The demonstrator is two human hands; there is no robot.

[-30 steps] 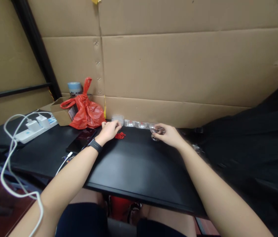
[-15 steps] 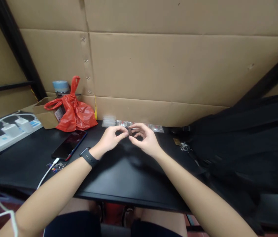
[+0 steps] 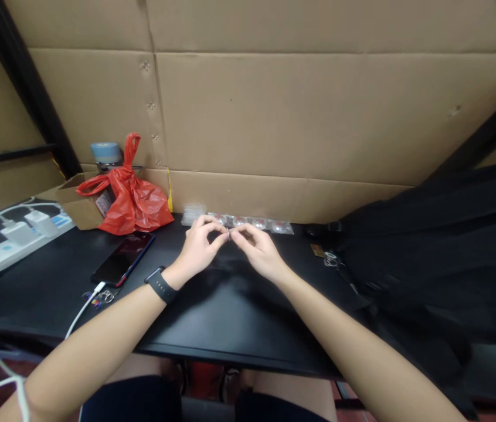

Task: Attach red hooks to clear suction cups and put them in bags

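My left hand (image 3: pixel 200 247), with a dark watch (image 3: pixel 160 283) on its wrist, pinches a small thin disc (image 3: pixel 228 234) between thumb and fingertips. From the other side my right hand (image 3: pixel 260 253) grips the same disc with bent fingers. The disc is edge-on to me, mostly covered by the fingertips, so its exact kind does not show. Both hands are above the black table (image 3: pixel 230 316). Just behind them lies a row of small clear packets (image 3: pixel 260 223) with red and silvery contents, beside some clear plastic pieces (image 3: pixel 193 211).
To the left are a phone (image 3: pixel 124 258), key rings (image 3: pixel 106 296) and a white cable. Behind stand a red plastic bag (image 3: pixel 138 202), a cardboard box (image 3: pixel 81 205) and a power strip (image 3: pixel 23 243). Metal rings (image 3: pixel 330 259) and black fabric (image 3: pixel 441 252) are at the right.
The disc has turned from showing its dark face to edge-on. My right fingers have closed in on it, and more of the packets behind shows.
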